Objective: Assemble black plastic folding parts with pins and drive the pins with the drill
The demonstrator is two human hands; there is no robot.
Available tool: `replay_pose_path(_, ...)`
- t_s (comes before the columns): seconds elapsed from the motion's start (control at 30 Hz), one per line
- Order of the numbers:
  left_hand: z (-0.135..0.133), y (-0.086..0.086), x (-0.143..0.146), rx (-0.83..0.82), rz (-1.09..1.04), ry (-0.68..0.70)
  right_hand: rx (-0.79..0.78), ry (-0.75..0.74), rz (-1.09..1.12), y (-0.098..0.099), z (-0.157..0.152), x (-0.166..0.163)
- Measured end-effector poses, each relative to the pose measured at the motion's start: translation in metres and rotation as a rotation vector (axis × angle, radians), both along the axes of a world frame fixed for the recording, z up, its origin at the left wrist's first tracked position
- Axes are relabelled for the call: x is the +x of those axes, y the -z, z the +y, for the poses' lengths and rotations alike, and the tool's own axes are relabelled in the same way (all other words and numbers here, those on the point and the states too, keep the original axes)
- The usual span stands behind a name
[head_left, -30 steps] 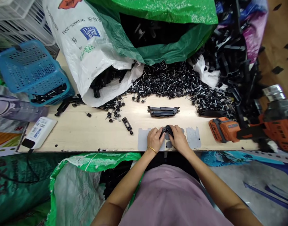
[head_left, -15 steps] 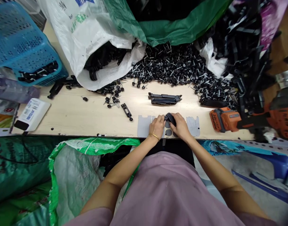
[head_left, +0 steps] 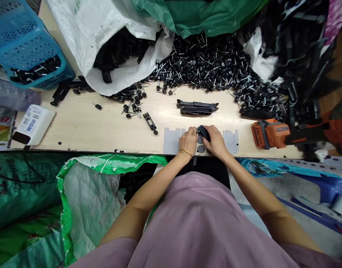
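Note:
My right hand [head_left: 216, 141] is closed around a short black plastic part [head_left: 203, 131] with a rounded end, close to the table's front edge. My left hand [head_left: 188, 140], with a gold bangle at the wrist, has its fingers pinched together at the left end of that part; what lies between the fingertips is hidden. Beneath both hands lies a flat grey plate [head_left: 171, 141] with round dark spots. Beyond them a folded pair of long black plastic pieces [head_left: 198, 108] rests on the table. A small black slotted bracket [head_left: 150, 123] lies to the left.
Black-headed screws [head_left: 204, 67] are heaped across the back. A white sack [head_left: 76, 44] of black parts, a green bag [head_left: 204, 18] and a blue basket [head_left: 34, 48] stand behind and left. An orange cordless drill [head_left: 271, 134] lies at right, a white box [head_left: 34, 124] at left.
The view has tilted, so the table appears slightly higher. Both hands stay at the black part with almost the same grip.

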State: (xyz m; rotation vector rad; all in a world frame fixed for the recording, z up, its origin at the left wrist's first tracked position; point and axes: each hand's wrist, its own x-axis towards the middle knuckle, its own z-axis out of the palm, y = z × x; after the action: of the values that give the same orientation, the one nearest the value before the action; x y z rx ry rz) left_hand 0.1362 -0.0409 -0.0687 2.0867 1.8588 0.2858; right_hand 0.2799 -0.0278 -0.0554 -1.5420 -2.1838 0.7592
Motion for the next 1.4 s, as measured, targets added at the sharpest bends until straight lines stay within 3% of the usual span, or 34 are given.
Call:
replay_pose_path(0.1,0.007,0.002,-0.005,0.025,-0.016,0.014,-0.011,-0.002,0.001,0.001,0.000,0.000)
replay_pose_path(0.27,0.025,0.004,-0.026,0.047,-0.062,0.327,-0.008,-0.001,-0.014,-0.001,0.000,-0.001)
replay_pose_path(0.33,0.022,0.006,-0.022,0.059,-0.094,0.263,-0.015,0.000,-0.022,-0.002,0.000,-0.002)
replay_pose_path(0.43,0.016,0.011,-0.013,0.096,-0.129,0.042,-0.038,-0.008,-0.013,-0.004,0.000,-0.004)
replay_pose_path(0.6,0.023,0.015,-0.021,0.068,-0.200,0.303,-0.060,-0.008,-0.014,-0.004,-0.001,-0.004)
replay_pose_path(0.77,0.012,0.013,-0.007,0.085,-0.273,0.031,-0.094,-0.004,-0.008,-0.004,-0.002,-0.005)
replay_pose_path(1.2,0.019,0.014,-0.017,0.113,-0.342,0.111,-0.105,0.057,0.030,-0.003,-0.003,-0.010)
replay_pose_path(1.3,0.024,0.012,-0.027,0.127,-0.351,0.061,-0.162,0.037,0.206,-0.012,0.017,0.003)
replay_pose_path(1.4,0.025,-0.002,-0.046,0.162,-0.309,-0.047,-0.038,0.228,0.288,-0.028,0.072,0.036)
